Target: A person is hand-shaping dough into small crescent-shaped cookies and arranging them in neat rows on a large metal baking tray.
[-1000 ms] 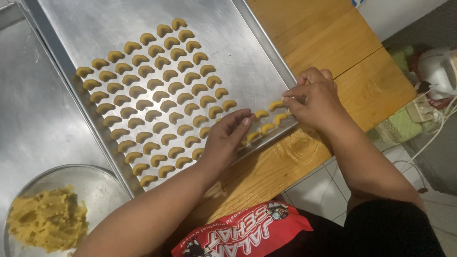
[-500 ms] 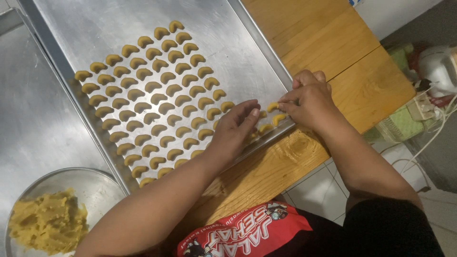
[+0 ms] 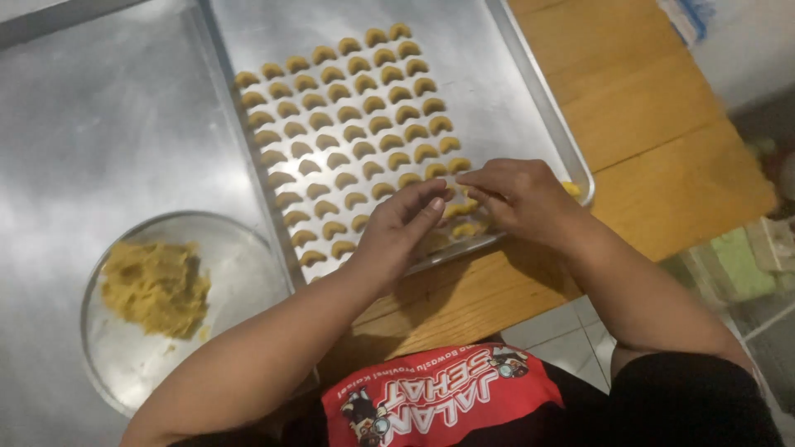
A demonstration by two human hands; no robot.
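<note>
On a wooden table (image 3: 662, 141), a metal tray (image 3: 530, 91) holds crescent cookies (image 3: 356, 132); both hands, left hand (image 3: 397, 232) and right hand (image 3: 517, 199), meet at its near edge, fingertips pinching a dough piece (image 3: 460, 209).

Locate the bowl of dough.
Head view, lower left: the glass bowl of yellow dough sits on the metal surface, left of the baking tray and left forearm.

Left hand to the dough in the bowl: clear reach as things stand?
Probably yes. The left hand is over the tray's near edge, and the bowl with the dough sits open to its left, with nothing standing between them.
</note>
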